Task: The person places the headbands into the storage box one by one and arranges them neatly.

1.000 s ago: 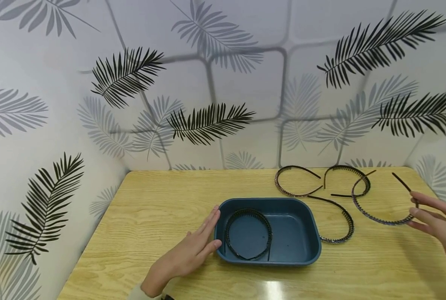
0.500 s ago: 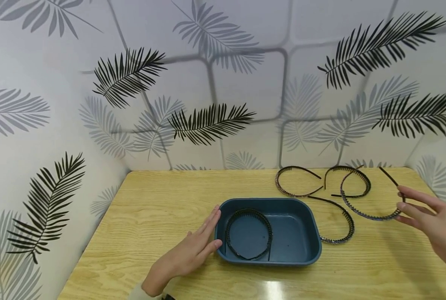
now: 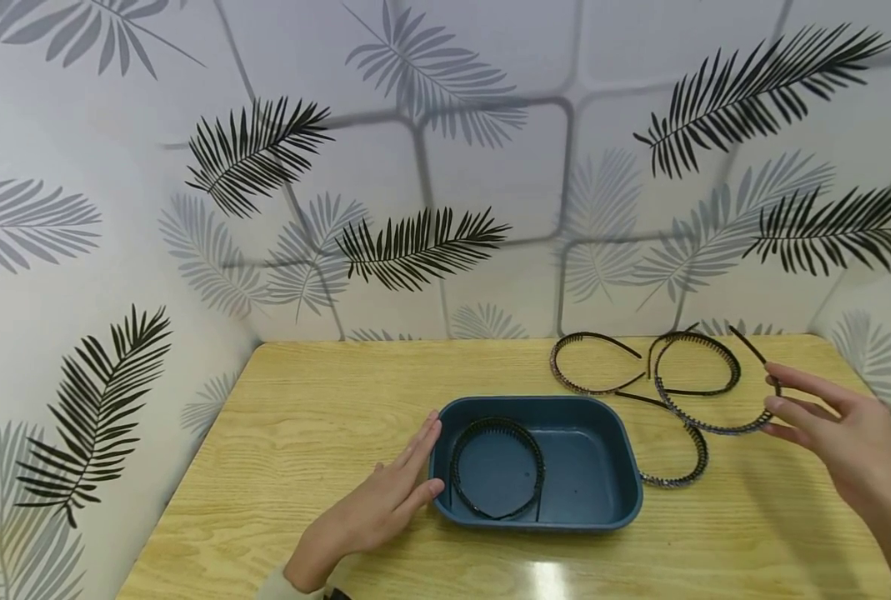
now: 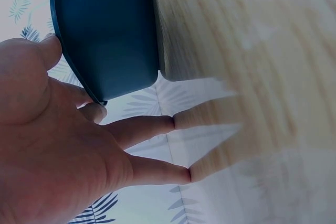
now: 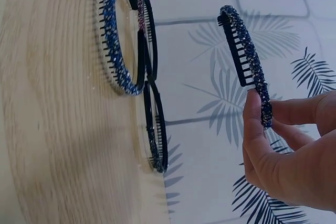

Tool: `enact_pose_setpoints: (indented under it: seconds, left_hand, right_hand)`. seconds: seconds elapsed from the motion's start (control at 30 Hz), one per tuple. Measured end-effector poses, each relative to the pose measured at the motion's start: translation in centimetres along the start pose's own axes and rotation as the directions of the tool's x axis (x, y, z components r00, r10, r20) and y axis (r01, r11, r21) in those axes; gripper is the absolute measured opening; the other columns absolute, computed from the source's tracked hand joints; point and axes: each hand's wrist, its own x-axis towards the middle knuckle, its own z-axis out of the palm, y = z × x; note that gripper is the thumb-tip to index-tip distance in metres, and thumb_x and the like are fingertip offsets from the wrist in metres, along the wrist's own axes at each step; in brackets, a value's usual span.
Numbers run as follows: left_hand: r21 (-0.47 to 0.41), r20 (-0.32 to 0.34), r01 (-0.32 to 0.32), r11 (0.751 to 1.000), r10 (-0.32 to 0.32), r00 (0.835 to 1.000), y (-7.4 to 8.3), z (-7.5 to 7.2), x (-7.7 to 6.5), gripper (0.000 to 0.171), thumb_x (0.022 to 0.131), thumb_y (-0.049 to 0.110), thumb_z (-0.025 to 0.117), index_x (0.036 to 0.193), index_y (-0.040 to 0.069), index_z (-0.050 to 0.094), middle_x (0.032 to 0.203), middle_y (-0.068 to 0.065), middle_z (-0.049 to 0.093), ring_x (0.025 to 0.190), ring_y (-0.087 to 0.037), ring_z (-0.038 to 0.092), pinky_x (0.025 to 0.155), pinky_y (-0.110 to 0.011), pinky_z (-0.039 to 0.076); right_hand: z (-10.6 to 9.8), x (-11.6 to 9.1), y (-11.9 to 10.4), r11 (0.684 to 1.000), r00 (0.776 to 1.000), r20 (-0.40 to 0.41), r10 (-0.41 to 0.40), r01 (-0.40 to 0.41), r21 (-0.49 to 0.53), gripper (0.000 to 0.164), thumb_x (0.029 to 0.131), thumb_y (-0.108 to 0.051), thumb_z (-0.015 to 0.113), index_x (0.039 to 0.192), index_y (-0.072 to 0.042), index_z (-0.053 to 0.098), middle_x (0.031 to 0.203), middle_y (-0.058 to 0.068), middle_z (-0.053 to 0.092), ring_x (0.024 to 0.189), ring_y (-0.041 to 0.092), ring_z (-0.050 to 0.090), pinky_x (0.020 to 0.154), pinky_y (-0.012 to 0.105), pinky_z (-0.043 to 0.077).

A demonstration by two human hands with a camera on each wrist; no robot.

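Observation:
Between the thumb and fingers of my right hand (image 3: pixel 838 429) a dark headband (image 5: pixel 253 61) with comb teeth and blue glitter is pinched. It is held up above the right part of the table, overlapping other headbands in the head view. My left hand (image 3: pixel 373 504) rests against the left side of a blue rectangular bin (image 3: pixel 618 512), its fingers fairly straight. In the left wrist view, the thumb touches the bin's rim (image 4: pixel 79 80) and two fingertips touch the tabletop. Inside the bin's left part lies a dark toothed headband ring (image 3: pixel 541 475); whether it is several stacked cannot be told.
Right of the bin, a headband (image 3: pixel 703 462) lies on the wooden table (image 3: pixel 295 417). Behind it are two more headbands, one with pinkish glitter (image 3: pixel 553 367) and a dark one (image 3: pixel 736 371). A patterned wall (image 3: pixel 490 183) rises at the table's back edge.
My right hand has moved left with the pinched headband, from the table's right side to over the other headbands. The left hand and the bin have stayed in place.

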Motion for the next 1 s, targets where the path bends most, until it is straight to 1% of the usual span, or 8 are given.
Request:
enact_pose_setpoints:
  seconds: [0.1, 0.2, 0.43, 0.5, 0.67, 0.77, 0.9, 1.0]
  left_hand:
    - [-0.007, 0.004, 0.004, 1.000, -0.004, 1.000, -0.1, 0.1, 0.0, 0.070, 0.113, 0.040, 0.038, 0.166, 0.023, -0.004, 0.172, 0.009, -0.011, 0.155, -0.027, 0.014, 0.100, -0.086, 0.021]
    - [-0.015, 0.009, 0.007, 1.000, -0.007, 1.000, 0.0, 0.1, 0.1, 0.070, 0.113, 0.040, 0.038, 0.167, 0.023, -0.004, 0.172, 0.008, -0.011, 0.155, -0.027, 0.013, 0.100, -0.086, 0.020]
    - [-0.034, 0.021, 0.011, 0.999, -0.010, 1.000, 0.1, 0.2, 0.2, 0.070, 0.113, 0.040, 0.038, 0.166, 0.025, -0.005, 0.170, 0.016, -0.014, 0.155, -0.025, 0.011, 0.101, -0.086, 0.018]
    - [-0.030, 0.019, 0.013, 0.999, -0.012, 1.000, 0.0, 0.2, 0.2, 0.070, 0.113, 0.040, 0.038, 0.166, 0.025, -0.005, 0.170, 0.016, -0.014, 0.155, -0.025, 0.012, 0.100, -0.086, 0.019]
    - [-0.015, 0.013, 0.017, 1.000, -0.017, 1.000, -0.2, 0.3, 0.0, 0.070, 0.113, 0.040, 0.038, 0.167, 0.024, -0.004, 0.170, 0.015, -0.014, 0.155, -0.026, 0.014, 0.100, -0.086, 0.020]
    - [-0.012, 0.009, 0.013, 1.000, -0.013, 1.000, -0.2, 0.3, 0.0, 0.070, 0.113, 0.040, 0.038, 0.166, 0.024, -0.004, 0.171, 0.011, -0.013, 0.155, -0.026, 0.014, 0.100, -0.086, 0.020]
    - [-0.010, 0.005, 0.009, 1.000, -0.009, 1.000, -0.1, 0.1, 0.0, 0.070, 0.113, 0.040, 0.038, 0.167, 0.024, -0.004, 0.172, 0.006, -0.010, 0.155, -0.027, 0.014, 0.100, -0.086, 0.019]
    - [-0.007, 0.005, 0.011, 1.000, -0.011, 1.000, 0.0, 0.0, 0.0, 0.071, 0.113, 0.039, 0.039, 0.167, 0.023, -0.004, 0.172, 0.006, -0.011, 0.155, -0.027, 0.015, 0.100, -0.086, 0.019]
  right_hand:
    - [0.6, 0.1, -0.1, 1.000, 1.000, 0.008, 0.008, -0.008, -0.014, 0.036, 0.094, 0.002, 0.072, 0.126, -0.013, 0.075, 0.121, -0.014, 0.065, 0.097, -0.002, 0.069, 0.070, 0.027, 0.059]
    - [1.1, 0.2, -0.3, 1.000, 1.000, 0.027, 0.005, -0.005, 0.006, 0.037, 0.094, 0.004, 0.072, 0.127, -0.013, 0.074, 0.124, -0.012, 0.064, 0.099, -0.002, 0.069, 0.071, 0.028, 0.060]
    - [2.2, 0.2, -0.7, 0.997, 0.998, 0.059, 0.008, -0.012, 0.074, 0.037, 0.095, 0.008, 0.068, 0.124, -0.012, 0.076, 0.122, -0.010, 0.067, 0.100, 0.001, 0.070, 0.073, 0.028, 0.059]
    - [2.7, 0.3, -0.8, 0.994, 0.997, 0.072, 0.014, -0.021, 0.104, 0.038, 0.095, 0.010, 0.067, 0.124, -0.012, 0.076, 0.121, -0.011, 0.069, 0.101, 0.001, 0.070, 0.073, 0.029, 0.060]
    - [4.0, 0.5, -0.6, 0.986, 0.992, 0.117, 0.049, -0.067, 0.151, 0.039, 0.096, 0.010, 0.065, 0.129, -0.009, 0.073, 0.124, -0.011, 0.070, 0.104, 0.003, 0.070, 0.076, 0.031, 0.060]
    - [4.8, 0.6, -0.5, 0.987, 0.990, 0.131, 0.054, -0.072, 0.140, 0.040, 0.097, 0.007, 0.066, 0.133, -0.009, 0.071, 0.127, -0.010, 0.067, 0.106, 0.003, 0.069, 0.077, 0.031, 0.060]
    - [5.8, 0.8, -0.6, 0.992, 0.989, 0.142, 0.030, -0.047, 0.117, 0.043, 0.097, 0.005, 0.068, 0.138, -0.006, 0.066, 0.131, -0.010, 0.065, 0.110, 0.001, 0.067, 0.078, 0.031, 0.059]
    - [6.5, 0.9, -0.7, 0.995, 0.988, 0.153, 0.010, -0.025, 0.099, 0.044, 0.097, 0.004, 0.068, 0.140, -0.004, 0.064, 0.131, -0.009, 0.065, 0.110, 0.001, 0.067, 0.078, 0.030, 0.059]
